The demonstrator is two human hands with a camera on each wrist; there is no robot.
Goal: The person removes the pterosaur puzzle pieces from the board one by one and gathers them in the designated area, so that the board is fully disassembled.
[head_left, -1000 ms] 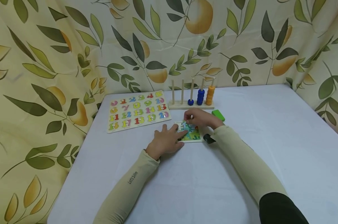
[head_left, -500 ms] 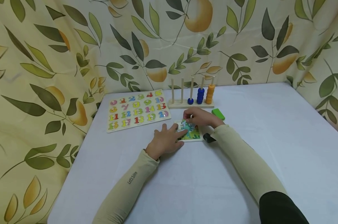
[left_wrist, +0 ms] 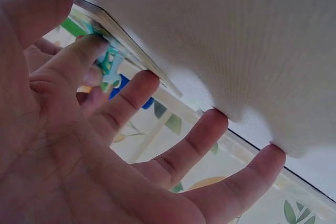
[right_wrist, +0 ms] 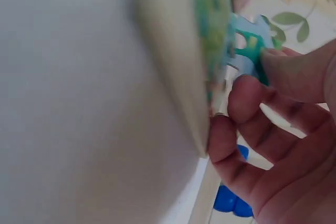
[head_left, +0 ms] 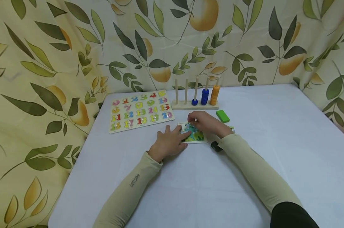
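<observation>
A small framed jigsaw puzzle (head_left: 198, 137) with a green and blue picture lies mid-table between my hands. My left hand (head_left: 169, 142) is spread flat at its left side, index finger on the picture and the other fingertips on the cloth or by the frame. Above the puzzle's upper part, my right hand (head_left: 207, 123) pinches a teal jigsaw piece (right_wrist: 254, 48) between thumb and fingers. In the right wrist view the piece is tilted up from the board. That piece (left_wrist: 111, 64) also shows beyond my left fingers in the left wrist view.
A number board (head_left: 140, 110) lies at the back left. Beside it stands a peg stand (head_left: 186, 106) with blue and orange beads. A green block (head_left: 222, 116) is beyond my right wrist. Something small and green (head_left: 232, 128) peeks out beside that wrist.
My right wrist and forearm have shifted slightly right and down, uncovering the small green thing beside them. The right fingers keep their pinch over the puzzle; the left hand stays put.
</observation>
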